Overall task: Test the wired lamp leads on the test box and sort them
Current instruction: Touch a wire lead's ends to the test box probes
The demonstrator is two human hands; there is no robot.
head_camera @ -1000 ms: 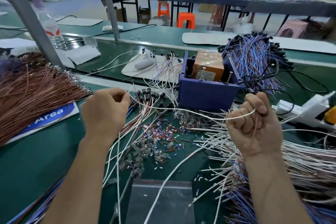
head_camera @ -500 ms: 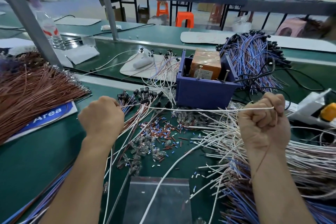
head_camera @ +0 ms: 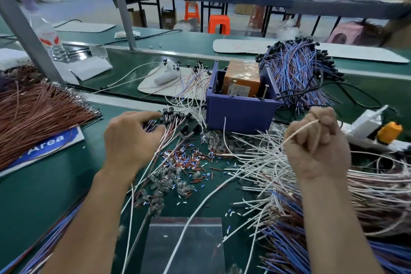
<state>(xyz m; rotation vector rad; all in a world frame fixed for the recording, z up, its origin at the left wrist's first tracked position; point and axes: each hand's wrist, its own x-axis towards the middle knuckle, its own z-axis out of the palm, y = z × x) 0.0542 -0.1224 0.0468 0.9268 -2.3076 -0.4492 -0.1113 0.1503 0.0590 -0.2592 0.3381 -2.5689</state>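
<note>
Two hands hang over the green worktop: the right hand clenched round one white lead, the left hand loose-fingered over the black-capped leads, the blue test box just beyond.

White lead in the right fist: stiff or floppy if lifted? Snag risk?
Probably springy rather than limp: the white lead holds a gentle curve across the right hand. Likely light, being thin. It could snag, since the white lead pile beside the fist is tangled.
</note>
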